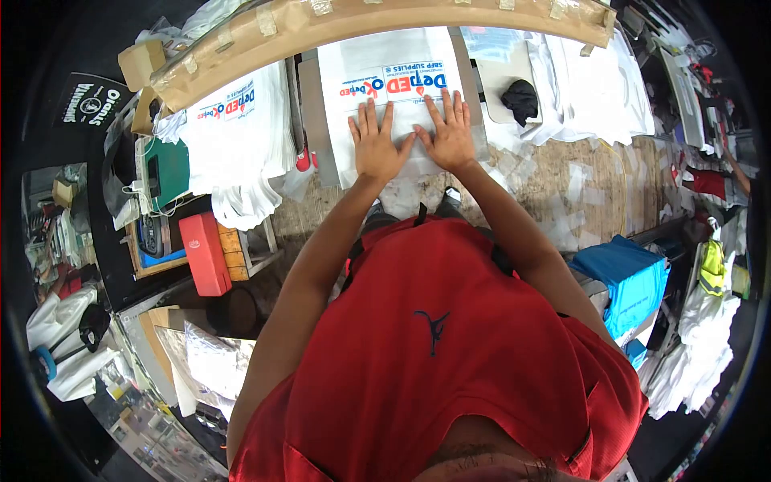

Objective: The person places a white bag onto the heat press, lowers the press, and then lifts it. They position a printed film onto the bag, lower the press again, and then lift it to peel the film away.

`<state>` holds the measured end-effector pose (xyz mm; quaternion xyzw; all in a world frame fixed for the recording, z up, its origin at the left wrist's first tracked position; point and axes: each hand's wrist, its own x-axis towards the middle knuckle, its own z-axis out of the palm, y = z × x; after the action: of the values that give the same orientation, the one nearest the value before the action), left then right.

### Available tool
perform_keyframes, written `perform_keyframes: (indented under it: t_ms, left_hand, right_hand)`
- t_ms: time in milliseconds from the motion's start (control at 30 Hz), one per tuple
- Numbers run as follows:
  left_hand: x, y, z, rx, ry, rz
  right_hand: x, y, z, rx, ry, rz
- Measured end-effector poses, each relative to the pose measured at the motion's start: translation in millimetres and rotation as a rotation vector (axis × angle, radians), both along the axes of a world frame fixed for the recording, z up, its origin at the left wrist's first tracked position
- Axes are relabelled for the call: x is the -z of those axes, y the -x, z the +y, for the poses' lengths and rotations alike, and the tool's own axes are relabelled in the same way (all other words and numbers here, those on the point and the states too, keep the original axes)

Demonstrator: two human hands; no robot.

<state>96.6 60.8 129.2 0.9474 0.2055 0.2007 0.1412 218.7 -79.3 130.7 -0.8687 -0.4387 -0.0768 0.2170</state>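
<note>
A white cloth piece point(353, 60) with a red and blue "DepED" print lies flat on a grey board point(315, 120) in front of me. The lettering appears upside down from where I stand. My left hand point(377, 149) rests palm down on the lower part of the cloth, its fingers spread just below the print. Beside it, my right hand point(448, 138) also lies flat with fingers apart, the fingertips close to the letters. The two thumbs nearly meet. A translucent sheet seems to lie under the palms; its extent is hard to make out.
A taped cardboard-covered beam point(385, 20) crosses above the board. Left is a stack of printed white cloths point(241, 145), with a red box point(206, 253) below. To the right are a black cloth bundle point(520, 102), white cloths point(598, 88) and a blue-covered stack point(626, 281).
</note>
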Motion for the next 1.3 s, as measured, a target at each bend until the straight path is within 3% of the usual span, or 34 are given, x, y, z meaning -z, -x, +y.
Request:
perform_keyframes:
  t_ms: [1067, 1100, 1167, 1267, 1300]
  left_hand:
    - [-20.1, 6.6, -7.2, 0.074, -0.043, -0.082]
    - [-36.5, 8.9, -12.1, 0.076, -0.045, -0.085]
    - [-104.5, 15.4, -27.6, 0.394, 0.251, -0.266]
    - [-264.4, 13.0, -24.3, 0.706, 0.055, -0.566]
    - [-314.9, 5.3, -9.8, 0.645, -0.177, -0.677]
  right_hand:
    - [-4.0, 2.0, -3.0, 0.033, -0.066, 0.027]
    - [-4.8, 0.7, -3.2, 0.024, -0.085, 0.058]
    - [-5.2, -3.0, -5.8, 0.024, -0.106, 0.087]
    - [4.0, -4.8, -4.5, 0.023, -0.156, 0.115]
    - [1.8, -1.8, -5.9, 0.019, -0.151, 0.117]
